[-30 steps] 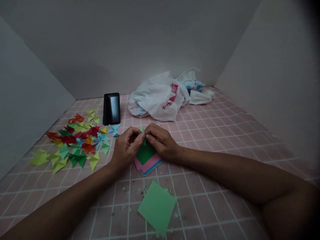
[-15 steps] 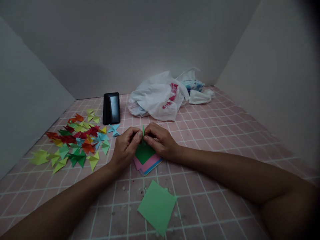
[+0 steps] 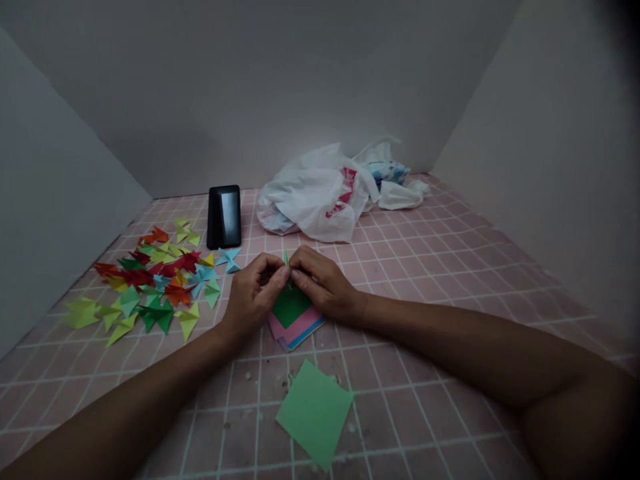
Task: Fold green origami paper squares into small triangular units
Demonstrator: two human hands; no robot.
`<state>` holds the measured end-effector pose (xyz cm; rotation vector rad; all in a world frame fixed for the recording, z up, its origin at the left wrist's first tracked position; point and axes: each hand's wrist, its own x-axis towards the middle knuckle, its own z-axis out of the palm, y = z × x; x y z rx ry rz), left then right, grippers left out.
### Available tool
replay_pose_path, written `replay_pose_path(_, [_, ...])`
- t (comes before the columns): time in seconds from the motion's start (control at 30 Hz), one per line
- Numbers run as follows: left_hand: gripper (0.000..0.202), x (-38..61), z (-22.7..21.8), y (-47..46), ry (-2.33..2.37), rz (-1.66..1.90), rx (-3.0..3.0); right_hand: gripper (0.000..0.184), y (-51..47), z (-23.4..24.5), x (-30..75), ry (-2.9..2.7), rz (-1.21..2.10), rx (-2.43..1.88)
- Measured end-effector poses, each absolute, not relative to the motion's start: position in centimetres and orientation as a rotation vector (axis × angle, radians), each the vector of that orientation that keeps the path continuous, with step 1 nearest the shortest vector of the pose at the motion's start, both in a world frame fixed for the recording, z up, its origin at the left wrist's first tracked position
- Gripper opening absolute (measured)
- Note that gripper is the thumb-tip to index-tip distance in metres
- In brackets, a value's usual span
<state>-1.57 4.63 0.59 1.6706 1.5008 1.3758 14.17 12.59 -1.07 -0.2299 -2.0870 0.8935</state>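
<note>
The left hand [image 3: 257, 287] and right hand [image 3: 325, 283] both pinch a green folded paper [image 3: 286, 257] over the paper stack [image 3: 291, 310]. The left thumb [image 3: 277, 281] has slid slightly rightward and nearer, so crease-pressing seems under way.

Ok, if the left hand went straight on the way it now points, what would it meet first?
Past the small light-green folded paper pinched between both hands, the left hand would probably meet the right hand first, though their exact alignment in depth is unclear.

Paper figures [image 3: 145, 275] lie left of the paper stack [image 3: 295, 317], bag [image 3: 315, 193] behind
</note>
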Motion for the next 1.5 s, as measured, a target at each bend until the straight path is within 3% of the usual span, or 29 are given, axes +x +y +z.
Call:
replay_pose_path(0.6, [0.003,-1.26,0.19,4.78,1.685,1.428,1.698,0.012,12.18,-1.37,13.98,-2.052,0.836,-0.412])
replay_pose_path(0.77, [0.008,-1.2,0.16,4.75,1.597,1.466,1.609,0.013,12.21,-1.5,13.89,-2.004,0.872,-0.482])
replay_pose_path(0.97, [0.013,-1.12,0.18,4.96,1.486,1.481,1.484,0.005,12.28,-1.7,13.67,-1.866,1.128,-0.501])
replay_pose_path(1.2, [0.009,-1.51,0.29,5.14,1.448,1.49,1.365,0.008,12.35,-1.97,13.59,-1.749,1.301,-0.448])
replay_pose_path(1.5, [0.022,-1.35,0.29,5.22,1.396,1.427,1.231,0.016,12.44,-1.77,13.93,-1.893,0.883,-0.356])
